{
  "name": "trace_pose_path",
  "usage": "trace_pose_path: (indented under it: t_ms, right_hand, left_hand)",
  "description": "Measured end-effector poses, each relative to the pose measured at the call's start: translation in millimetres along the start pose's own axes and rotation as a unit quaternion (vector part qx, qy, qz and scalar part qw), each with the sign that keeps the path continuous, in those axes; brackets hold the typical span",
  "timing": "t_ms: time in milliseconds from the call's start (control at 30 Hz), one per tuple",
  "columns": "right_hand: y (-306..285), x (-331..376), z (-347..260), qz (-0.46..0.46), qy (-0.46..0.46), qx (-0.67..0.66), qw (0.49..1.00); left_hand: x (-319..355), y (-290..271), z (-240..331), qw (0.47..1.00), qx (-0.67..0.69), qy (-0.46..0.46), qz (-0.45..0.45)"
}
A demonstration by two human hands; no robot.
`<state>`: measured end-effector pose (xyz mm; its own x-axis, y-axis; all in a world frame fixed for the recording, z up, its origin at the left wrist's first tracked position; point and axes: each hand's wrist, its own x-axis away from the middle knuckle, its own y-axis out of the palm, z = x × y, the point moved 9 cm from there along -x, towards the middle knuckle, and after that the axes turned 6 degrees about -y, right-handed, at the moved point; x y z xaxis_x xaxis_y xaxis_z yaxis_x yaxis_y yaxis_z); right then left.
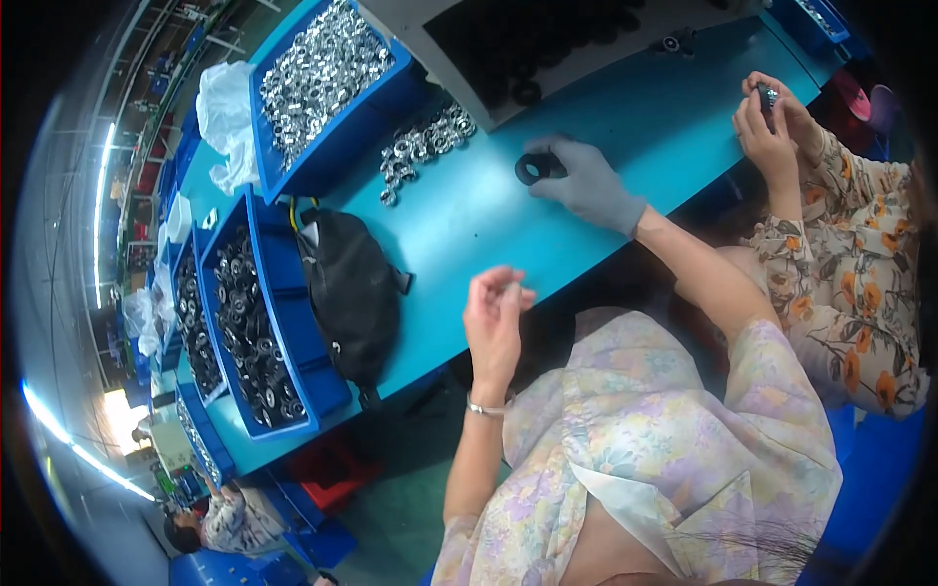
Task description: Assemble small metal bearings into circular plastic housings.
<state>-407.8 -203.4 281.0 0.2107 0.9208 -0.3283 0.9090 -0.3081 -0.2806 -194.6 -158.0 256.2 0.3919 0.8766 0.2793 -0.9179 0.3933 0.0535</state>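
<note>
My right hand [591, 186], in a grey glove, grips a black ring-shaped part [532, 169] with a hole in its middle, just over the blue-green tabletop [440, 264]. My bare left hand [496, 308] is raised near the front edge of the table, its fingers curled and pressed together. What it holds, if anything, is too small to make out. Beyond my hands, a loose cluster of shiny metal rings [425, 146] lies on the table beside a blue bin [259, 146] heaped with similar metal parts.
A black bag [352, 293] lies left of my hands, against blue bins [308, 361] of black parts. A pale-rimmed tray [484, 107] with dark parts stands at the back. At right, a co-worker's hands [772, 127] hold a dark part. Another person [234, 518] sits at lower left.
</note>
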Motion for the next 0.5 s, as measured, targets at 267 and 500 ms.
trace_pose_path:
  t_ms: [267, 500]
  right_hand:
    - [26.7, 37.9, -55.0, -0.078, -0.091, 0.001, 0.993]
    - [37.6, 66.2, -88.8, -0.09, -0.103, -0.045, 0.99]
  left_hand:
    - [-7.3, 9.1, 12.6, 0.996, 0.085, -0.041, -0.002]
    - [25.8, 8.0, 15.3, 0.972, 0.219, -0.068, -0.043]
